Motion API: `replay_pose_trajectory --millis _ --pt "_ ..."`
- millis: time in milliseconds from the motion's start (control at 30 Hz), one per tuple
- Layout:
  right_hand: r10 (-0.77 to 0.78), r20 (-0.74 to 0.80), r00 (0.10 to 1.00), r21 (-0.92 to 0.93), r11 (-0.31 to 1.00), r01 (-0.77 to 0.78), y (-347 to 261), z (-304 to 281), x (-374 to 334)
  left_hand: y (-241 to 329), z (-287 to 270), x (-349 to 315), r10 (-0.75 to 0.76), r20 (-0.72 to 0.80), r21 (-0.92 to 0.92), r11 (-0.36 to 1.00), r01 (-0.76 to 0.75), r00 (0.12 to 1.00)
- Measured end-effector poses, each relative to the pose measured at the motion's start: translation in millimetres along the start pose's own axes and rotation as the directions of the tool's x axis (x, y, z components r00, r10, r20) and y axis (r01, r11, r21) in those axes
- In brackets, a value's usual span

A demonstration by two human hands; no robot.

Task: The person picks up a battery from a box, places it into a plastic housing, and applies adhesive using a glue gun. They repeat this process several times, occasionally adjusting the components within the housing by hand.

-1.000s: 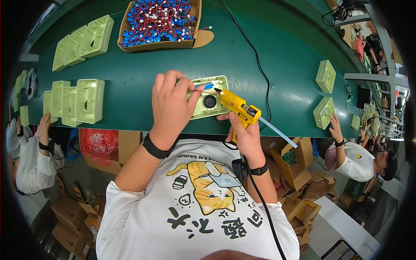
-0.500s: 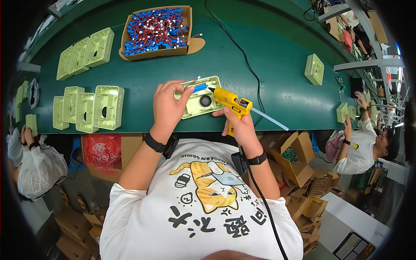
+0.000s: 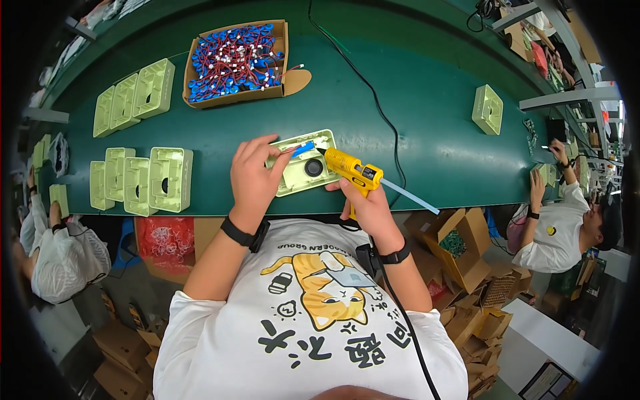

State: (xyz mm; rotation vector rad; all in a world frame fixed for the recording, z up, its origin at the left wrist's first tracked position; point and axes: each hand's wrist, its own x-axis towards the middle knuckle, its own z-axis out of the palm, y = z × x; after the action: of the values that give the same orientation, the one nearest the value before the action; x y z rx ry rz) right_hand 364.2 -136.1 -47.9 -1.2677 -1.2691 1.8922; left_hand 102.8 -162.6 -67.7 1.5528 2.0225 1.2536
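Observation:
A pale green plastic housing (image 3: 288, 185) lies open side up near the table's front edge, with a round black speaker (image 3: 313, 167) in it. My left hand (image 3: 255, 175) is closed at the housing's left end, thumb and fingers pinching a blue cylindrical battery (image 3: 303, 148) with thin wires. The battery lies slantwise over the housing, above the speaker. Wrapped round the handle of a yellow hot glue gun (image 3: 352, 168) is my right hand (image 3: 369, 210). The gun's dark nozzle points left, close to the battery's right end. A translucent glue stick (image 3: 411, 197) sticks out of its back.
A cardboard box (image 3: 233, 102) of blue batteries with red wires stands at the back. More green housings (image 3: 171, 179) sit at the left, and another (image 3: 488, 110) at the right. A black cable (image 3: 375, 100) crosses the table. Co-workers (image 3: 560, 227) sit on both sides.
The whole view has shifted slightly. The battery now slants more, its right end higher. My left hand still pinches it, and the glue gun's nozzle stays beside it.

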Motion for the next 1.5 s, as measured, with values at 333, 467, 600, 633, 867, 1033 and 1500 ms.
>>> replay_pose_trajectory --millis 333,467,600,633,867,1033,1500 --pt "0.016 0.005 1.0 -0.317 0.948 -0.013 -9 -6 -7 -1 -13 -6 0.084 0.094 0.092 0.991 -0.092 0.992" --pt "0.041 0.006 0.999 -0.264 0.964 -0.038 -7 -7 -6 -7 -12 -3 0.042 0.134 -0.069 0.997 -0.033 0.99" --pt "0.07 0.013 0.997 -0.226 0.972 -0.065 -2 -7 -5 -9 -10 -4 -0.048 0.129 -0.15 0.986 0.067 0.99" --pt "0.071 0.023 0.997 -0.227 0.972 -0.064 -1 -7 -4 -9 -10 -2 -0.05 0.131 -0.152 0.986 0.069 0.99" --pt "0.084 -0.036 0.996 -0.077 0.993 -0.087 -15 0 -3 0 -4 6 -0.013 0.14 0.01 1.0 0.012 0.99" --pt "0.071 -0.05 0.996 -0.129 0.989 -0.077 -26 3 -2 9 -7 14 -0.036 0.158 0.083 0.996 0.023 0.987" --pt "-0.113 -0.077 0.991 -0.433 0.899 0.069 2 0 3 1 -10 41 -0.075 0.406 0.07 0.996 0.051 0.911"
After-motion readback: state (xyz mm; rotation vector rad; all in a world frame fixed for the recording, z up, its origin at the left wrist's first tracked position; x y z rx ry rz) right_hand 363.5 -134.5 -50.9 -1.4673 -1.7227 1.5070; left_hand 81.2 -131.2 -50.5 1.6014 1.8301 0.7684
